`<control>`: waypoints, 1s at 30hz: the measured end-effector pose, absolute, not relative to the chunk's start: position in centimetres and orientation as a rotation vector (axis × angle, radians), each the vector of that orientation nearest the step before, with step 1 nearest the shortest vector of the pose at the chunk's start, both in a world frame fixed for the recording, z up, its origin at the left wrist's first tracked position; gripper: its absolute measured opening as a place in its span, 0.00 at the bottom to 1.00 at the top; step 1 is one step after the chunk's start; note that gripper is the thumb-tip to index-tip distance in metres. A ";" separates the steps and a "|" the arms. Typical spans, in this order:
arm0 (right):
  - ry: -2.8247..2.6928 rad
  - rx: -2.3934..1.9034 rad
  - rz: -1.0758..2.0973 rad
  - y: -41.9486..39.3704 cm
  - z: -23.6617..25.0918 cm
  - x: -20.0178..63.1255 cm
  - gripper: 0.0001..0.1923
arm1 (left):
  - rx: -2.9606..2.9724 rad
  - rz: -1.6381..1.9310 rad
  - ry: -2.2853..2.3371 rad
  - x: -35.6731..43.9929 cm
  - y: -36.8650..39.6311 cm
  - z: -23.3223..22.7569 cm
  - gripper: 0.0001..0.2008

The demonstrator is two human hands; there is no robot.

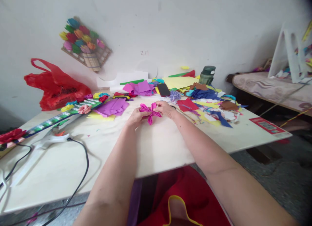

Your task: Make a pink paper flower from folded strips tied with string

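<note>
Both hands meet over the middle of a pale board table (158,148). Between them is a folded magenta paper flower (150,111) with several pointed petals. My left hand (136,117) grips its left side from below. My right hand (165,108) pinches its right side with the fingertips. A stack of purple paper squares (114,106) lies just beyond my left hand, and a tangle of lilac thread (175,96) sits just behind my right hand.
A white glue gun (50,139) with a black cord (83,161) lies at left. A red plastic bag (55,86) sits far left. Coloured paper scraps (209,106), a black phone (163,89) and a green jar (207,75) crowd the back right. A paper-flower bouquet (83,44) hangs on the wall.
</note>
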State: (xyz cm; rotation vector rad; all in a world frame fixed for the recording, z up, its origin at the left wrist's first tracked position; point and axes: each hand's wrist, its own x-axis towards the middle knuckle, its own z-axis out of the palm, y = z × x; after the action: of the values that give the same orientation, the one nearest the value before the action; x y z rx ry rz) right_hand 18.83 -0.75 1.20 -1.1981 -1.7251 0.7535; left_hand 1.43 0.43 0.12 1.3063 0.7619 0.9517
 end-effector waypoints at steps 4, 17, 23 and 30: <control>-1.765 -1.128 0.736 -0.6 1.1 18.8 0.05 | 1.321 0.931 0.765 1.4 0.2 0.3 0.12; -1.953 -1.065 0.754 -1.6 2.3 19.4 0.07 | 1.357 0.811 0.762 1.2 0.1 0.4 0.09; -1.997 -0.996 0.811 -1.7 2.6 19.5 0.05 | 1.361 0.794 0.773 1.1 0.1 0.3 0.09; -1.796 -1.292 0.729 -1.2 2.2 18.7 0.02 | 1.380 0.861 0.766 1.4 0.1 0.4 0.10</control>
State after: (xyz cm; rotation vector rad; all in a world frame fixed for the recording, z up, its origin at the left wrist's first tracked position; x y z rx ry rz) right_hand 18.74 -1.20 2.24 -1.2918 -1.7962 0.7291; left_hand 1.41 0.08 0.37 1.3805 0.7664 0.8611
